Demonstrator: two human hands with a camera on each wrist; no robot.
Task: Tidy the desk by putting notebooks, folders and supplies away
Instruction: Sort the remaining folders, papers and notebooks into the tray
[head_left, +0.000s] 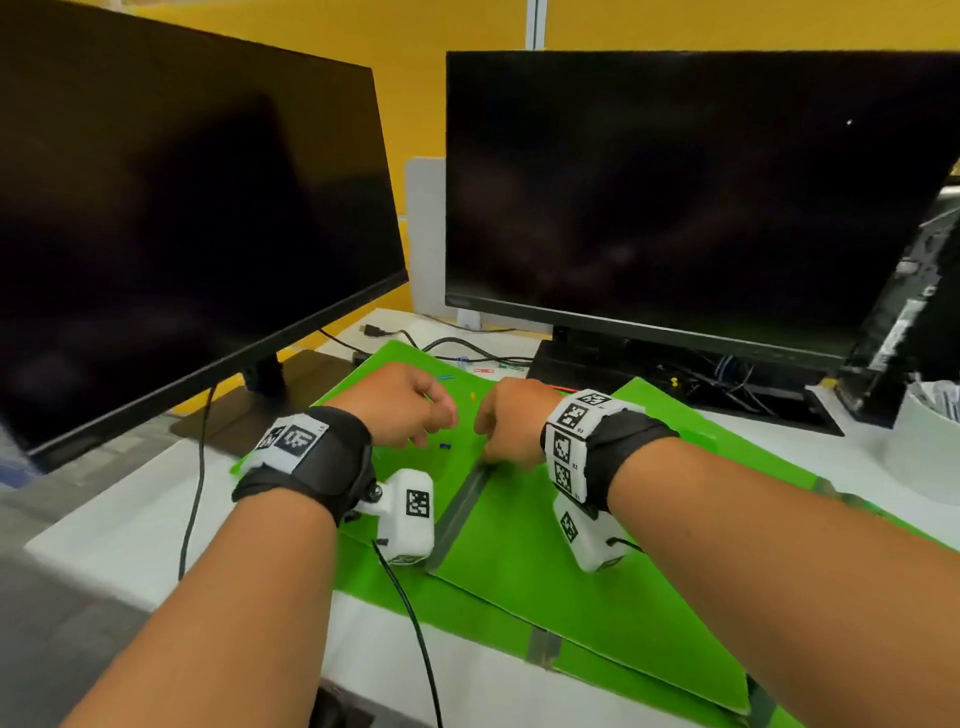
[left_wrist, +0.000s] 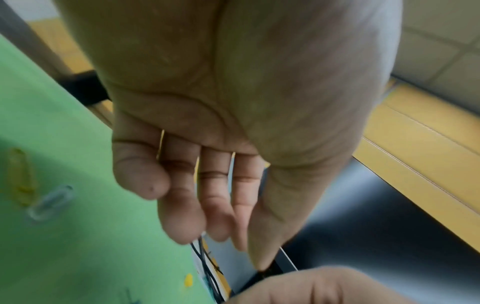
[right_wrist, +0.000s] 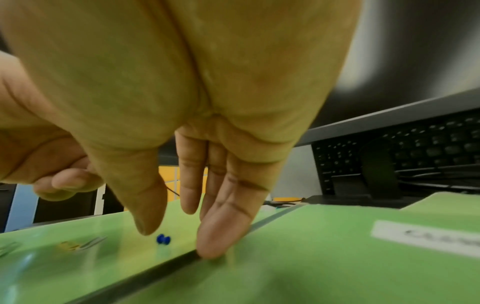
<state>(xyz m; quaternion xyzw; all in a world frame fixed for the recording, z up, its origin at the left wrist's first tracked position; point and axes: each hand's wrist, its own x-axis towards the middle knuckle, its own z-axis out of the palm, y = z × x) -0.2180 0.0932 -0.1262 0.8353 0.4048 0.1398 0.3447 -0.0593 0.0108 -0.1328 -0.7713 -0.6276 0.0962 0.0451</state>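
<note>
**Both hands over the green folders**

Two green folders lie side by side on the white desk (head_left: 130, 540), in front of two dark monitors. The left folder (head_left: 457, 415) carries a scatter of small supplies; the right folder (head_left: 545, 561) overlaps it along a dark spine and bears a white label (right_wrist: 426, 236) too blurred to read.

The left hand (head_left: 400, 402) hovers above the far part of the left folder. From the wrist view its fingers (left_wrist: 182, 205) hang loosely, slightly bent, with nothing between them. A clear paper clip (left_wrist: 49, 202) and a yellow clip (left_wrist: 20, 176) lie on the folder beside it.

The right hand (head_left: 511, 421) sits just right of the left one, the two nearly touching. Its fingers (right_wrist: 223, 230) point down, fairly straight and held together, and one fingertip touches the spine edge of the right folder. The thumb stands apart from them, holding nothing. A blue push pin (right_wrist: 163, 239) lies on the left folder just beside that fingertip.

More paper clips (head_left: 483, 370), red and blue among them, lie on the desk beyond the folders, near black cables (head_left: 467, 345). The left monitor (head_left: 171, 208) and the right monitor (head_left: 675, 192) are both off. A white container (head_left: 924, 441) stands at the right edge.
</note>
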